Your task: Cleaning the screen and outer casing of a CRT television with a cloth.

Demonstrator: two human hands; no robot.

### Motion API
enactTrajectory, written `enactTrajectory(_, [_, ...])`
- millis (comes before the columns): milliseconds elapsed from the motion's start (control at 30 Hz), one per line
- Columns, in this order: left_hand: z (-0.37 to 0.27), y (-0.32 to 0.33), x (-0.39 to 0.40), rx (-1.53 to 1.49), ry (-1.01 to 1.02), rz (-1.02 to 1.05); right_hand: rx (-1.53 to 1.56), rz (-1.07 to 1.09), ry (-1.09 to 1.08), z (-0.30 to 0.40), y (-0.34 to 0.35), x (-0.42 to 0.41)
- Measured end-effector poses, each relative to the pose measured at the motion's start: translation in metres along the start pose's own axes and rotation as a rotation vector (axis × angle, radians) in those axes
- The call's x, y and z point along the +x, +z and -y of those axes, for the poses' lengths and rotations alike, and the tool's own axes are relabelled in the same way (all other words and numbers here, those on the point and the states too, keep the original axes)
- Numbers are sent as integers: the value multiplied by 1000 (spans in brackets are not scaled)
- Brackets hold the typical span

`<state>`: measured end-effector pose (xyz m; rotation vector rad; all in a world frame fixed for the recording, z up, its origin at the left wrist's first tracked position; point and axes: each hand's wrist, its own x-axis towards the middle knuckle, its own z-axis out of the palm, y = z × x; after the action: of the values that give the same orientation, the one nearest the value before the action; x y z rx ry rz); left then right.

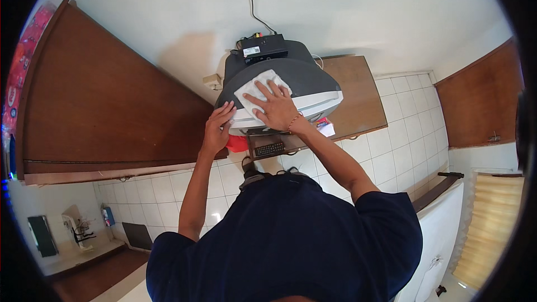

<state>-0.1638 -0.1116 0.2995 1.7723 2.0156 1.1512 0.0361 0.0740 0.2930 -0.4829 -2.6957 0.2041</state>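
A dark CRT television (310,79) with a silver front frame stands before me, its front facing my body. My right hand (275,107) presses a folded white cloth (262,80) onto the television's top, fingers spread across it. Part of the cloth hangs over the silver frame. At the left front corner, my left hand (219,128) holds the frame, fingertips on its upper edge and thumb lower down. Behind the cloth, a black set-top box (266,45) with a white label sits on the television's rear housing.
The television rests on a brown wooden cabinet (352,92), with a remote control (269,149) at its front and a small box (325,128) to the right. A black cable (253,0) runs up the wall. A tall wooden wardrobe (113,105) stands left; a bed (436,235) lies right.
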Motion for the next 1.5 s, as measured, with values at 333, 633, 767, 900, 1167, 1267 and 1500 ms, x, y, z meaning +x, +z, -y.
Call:
enactTrajectory(333, [7, -3, 1, -10, 45, 0, -176, 36, 517, -114, -36, 2])
enactTrajectory(633, [14, -8, 4, -49, 64, 16, -172, 89, 210, -27, 26, 88])
enactTrajectory(767, [21, -7, 1, -81, 62, 14, -60, 4, 49, 11, 36, 78])
enactTrajectory(900, [25, -2, -3, -77, 10, 9, -99, 62, 185, -24, 7, 68])
enactTrajectory(1167, [23, -3, 0, -70, -7, 33, -277, -5, 440, -75, 13, 49])
enactTrajectory(1267, [25, -3, 2, -109, 34, 3, -212, -2, 232, -24, 45, 68])
enactTrajectory(1500, [18, -13, 0, 20, 33, 19, 57, 194, 146, 41, 16, 94])
